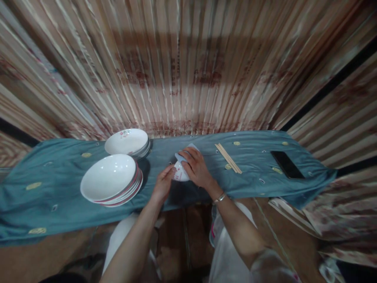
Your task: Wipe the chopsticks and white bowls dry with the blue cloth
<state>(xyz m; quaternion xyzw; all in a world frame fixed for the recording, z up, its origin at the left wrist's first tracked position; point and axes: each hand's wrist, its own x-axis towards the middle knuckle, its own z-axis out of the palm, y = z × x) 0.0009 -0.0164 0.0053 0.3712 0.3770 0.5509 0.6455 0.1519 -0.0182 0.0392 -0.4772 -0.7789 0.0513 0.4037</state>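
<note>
A small white bowl with red markings (180, 173) is tilted between my two hands, above the middle of the cloth-covered table. My left hand (163, 181) grips the bowl's left edge, thumb and fingers closed on it. Over the bowl's upper right side my right hand (196, 167) presses a light blue cloth (179, 157), its fingers curled round it. Part of the cloth shows past the fingertips. The inside of the bowl is hidden from me.
Left of my hands stand a stack of large white bowls (107, 179) and, behind it, a stack of flower-patterned dishes (126, 141). Several chopsticks (228, 158) and a black phone (287, 164) lie to the right on the teal tablecloth (250, 184). A curtain (176, 78) hangs behind.
</note>
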